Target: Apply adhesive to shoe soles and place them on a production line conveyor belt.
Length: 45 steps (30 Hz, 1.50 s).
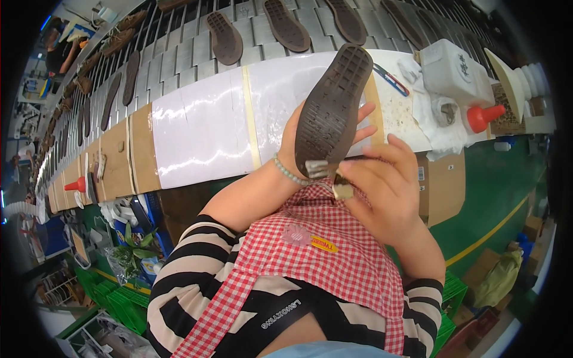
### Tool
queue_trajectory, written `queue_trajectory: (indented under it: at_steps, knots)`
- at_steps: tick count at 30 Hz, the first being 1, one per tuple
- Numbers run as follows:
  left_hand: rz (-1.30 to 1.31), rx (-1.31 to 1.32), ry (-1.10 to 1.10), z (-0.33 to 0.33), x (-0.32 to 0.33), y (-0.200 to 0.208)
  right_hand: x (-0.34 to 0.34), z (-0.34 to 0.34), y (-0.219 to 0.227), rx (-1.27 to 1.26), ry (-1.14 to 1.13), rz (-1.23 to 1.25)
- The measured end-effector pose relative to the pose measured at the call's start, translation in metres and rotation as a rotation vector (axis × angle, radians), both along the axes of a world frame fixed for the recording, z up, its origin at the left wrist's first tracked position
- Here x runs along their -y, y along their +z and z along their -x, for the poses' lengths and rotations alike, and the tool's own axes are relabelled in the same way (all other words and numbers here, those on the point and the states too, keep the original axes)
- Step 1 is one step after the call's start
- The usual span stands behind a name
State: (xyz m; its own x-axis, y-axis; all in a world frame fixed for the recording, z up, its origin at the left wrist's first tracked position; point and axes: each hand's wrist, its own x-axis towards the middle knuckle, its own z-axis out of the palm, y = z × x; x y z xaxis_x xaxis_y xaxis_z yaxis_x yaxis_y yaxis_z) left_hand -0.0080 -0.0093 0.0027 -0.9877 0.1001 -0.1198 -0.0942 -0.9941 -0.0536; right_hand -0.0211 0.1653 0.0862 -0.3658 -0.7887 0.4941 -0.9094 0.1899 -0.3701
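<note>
Red is marking a nozzle [76, 185] at nine o'clock, by the table [203, 128]. Near twelve, our left hand [289, 142] is holding a brown shoe sole [331, 110] up at one o'clock, fingers spreading behind it. Below the sole, a cream piece [343, 192] is touching our right hand [382, 185], at three; we are bending those fingers, blur hiding whether they are pinching it. Snips [391, 80] are lying before two, a white jug [456, 71] sitting at two.

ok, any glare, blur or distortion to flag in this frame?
Head view: wavy glare streaks on the white sheet; head view: right hand slightly soft, perhaps motion blur, while the sole's tread reads clearly; head view: conveyor curves toward the dark rim.
</note>
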Motion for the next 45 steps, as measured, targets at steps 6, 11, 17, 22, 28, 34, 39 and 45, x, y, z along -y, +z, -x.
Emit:
queue_trajectory:
  at_steps: [6, 11, 17, 22, 28, 34, 39, 45]
  knots:
    - [0.0, -0.07, 0.006, 0.003, -0.001, -0.006, 0.001, -0.004, -0.002, -0.012, 0.029, -0.039]
    - [-0.002, -0.126, 0.051, 0.003, -0.001, -0.005, -0.002, 0.002, 0.001, -0.023, -0.014, -0.016]
    - [-0.03, -0.163, 0.053, 0.008, 0.002, -0.006, -0.008, -0.006, 0.002, -0.069, 0.04, -0.048]
    - [-0.054, -0.131, 0.058, 0.008, 0.002, 0.0, -0.006, -0.001, 0.001, -0.095, -0.071, -0.024]
    - [0.027, -0.223, 0.147, 0.012, 0.009, 0.0, -0.011, -0.009, 0.003, 0.054, -0.036, 0.024]
    - [0.057, -0.296, 0.179, 0.017, 0.012, 0.005, -0.007, -0.01, -0.018, 0.645, -0.135, 0.25]
    - [0.055, -0.319, 0.172, 0.018, 0.012, 0.012, -0.003, -0.009, -0.024, 0.772, -0.195, 0.222]
    - [0.102, -0.28, 0.153, 0.017, 0.011, 0.014, -0.013, 0.0, -0.014, 0.537, -0.279, 0.277]
